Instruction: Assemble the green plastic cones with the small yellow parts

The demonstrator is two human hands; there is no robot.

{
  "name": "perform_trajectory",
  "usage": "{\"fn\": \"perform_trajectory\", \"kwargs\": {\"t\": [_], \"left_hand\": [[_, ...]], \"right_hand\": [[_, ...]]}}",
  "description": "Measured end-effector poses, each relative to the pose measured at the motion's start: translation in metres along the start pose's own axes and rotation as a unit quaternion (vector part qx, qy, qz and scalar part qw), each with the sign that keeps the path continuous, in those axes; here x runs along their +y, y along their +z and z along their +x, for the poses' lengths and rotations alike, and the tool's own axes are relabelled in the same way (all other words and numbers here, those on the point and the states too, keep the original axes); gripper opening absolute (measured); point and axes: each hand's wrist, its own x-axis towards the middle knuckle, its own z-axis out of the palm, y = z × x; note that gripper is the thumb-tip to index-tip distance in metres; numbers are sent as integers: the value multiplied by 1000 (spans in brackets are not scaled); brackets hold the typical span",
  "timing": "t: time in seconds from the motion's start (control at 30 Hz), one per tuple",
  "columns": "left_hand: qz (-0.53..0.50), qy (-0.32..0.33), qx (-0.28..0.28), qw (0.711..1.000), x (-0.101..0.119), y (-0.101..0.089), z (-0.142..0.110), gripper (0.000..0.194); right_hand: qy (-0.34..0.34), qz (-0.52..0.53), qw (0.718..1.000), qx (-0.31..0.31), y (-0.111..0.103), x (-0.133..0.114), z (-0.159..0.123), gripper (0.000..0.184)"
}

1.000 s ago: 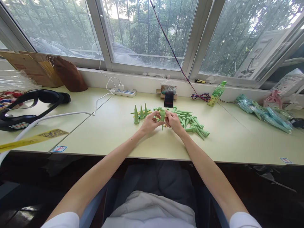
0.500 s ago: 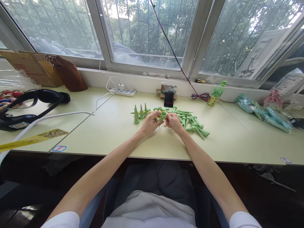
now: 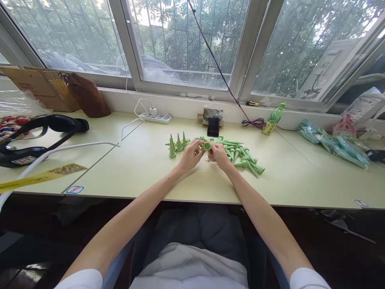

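Between my hands is a green plastic watering spike point(image 3: 207, 146), its round open end turned toward me. My left hand point(image 3: 191, 154) is closed on its left side. From the right, the fingers of my right hand point(image 3: 219, 155) pinch at its rim; whether they also hold a small part is hidden. To the left, several green cone spikes point(image 3: 172, 147) stand upright on their wide ends. A heap of green spikes point(image 3: 239, 153) lies to the right of and behind my right hand. Small yellow pieces point(image 3: 189, 141) show behind my left hand.
Behind the heap a dark phone point(image 3: 213, 127) leans on a small carton. A green-labelled bottle point(image 3: 273, 119) and a power strip point(image 3: 155, 117) stand along the window sill. A white cable point(image 3: 90, 143) crosses the left side; bagged teal items point(image 3: 333, 142) lie right.
The spike in my hands has tipped so that its open end faces me more directly. My hands have barely shifted.
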Motion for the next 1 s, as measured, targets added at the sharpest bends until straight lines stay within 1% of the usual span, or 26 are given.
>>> {"fn": "perform_trajectory", "kwargs": {"t": [0.1, 0.17, 0.2, 0.23, 0.3, 0.37, 0.4, 0.43, 0.5, 0.6, 0.73, 0.87, 1.0], "left_hand": [[-33, -70, 20, 997, 2, -1, 2, 20], [-78, -132, 26, 988, 3, -2, 3, 22], [-105, -161, 20, 981, 3, -3, 3, 27], [-134, -186, 6, 973, 3, -4, 4, 35], [-194, -230, -40, 953, 5, -5, 5, 50], [-251, -269, -85, 926, 8, -6, 6, 56], [-273, -281, -99, 915, 10, -7, 7, 56], [-288, -286, -105, 908, 12, -8, 7, 55], [-301, -286, -112, 903, 16, -10, 7, 53], [-305, -286, -119, 901, 19, -13, 6, 51], [-304, -283, -128, 901, 15, -14, 5, 51], [-279, -265, -143, 912, 10, -15, 4, 48], [-224, -221, -161, 935, 7, -17, 2, 45]], "right_hand": [[-18, -5, 1000, 25, 1, 0, 1, 60], [-26, -11, 999, 40, 1, -1, 0, 61], [-29, -12, 998, 45, 2, -3, -1, 61], [-34, -14, 998, 45, 2, -4, -1, 62], [-47, -20, 998, 30, 3, -6, -4, 63], [-58, -28, 998, 7, 4, -7, -6, 63], [-61, -32, 998, -3, 5, -7, -7, 63], [-62, -35, 997, -11, 5, -8, -8, 63], [-61, -34, 997, -20, 5, -7, -9, 64], [-64, -28, 997, -29, 4, -6, -9, 64], [-66, -32, 997, -26, 3, -6, -8, 64], [-73, -46, 996, -25, 2, -5, -7, 62], [-78, -73, 994, -23, 0, -2, -7, 61]]}}
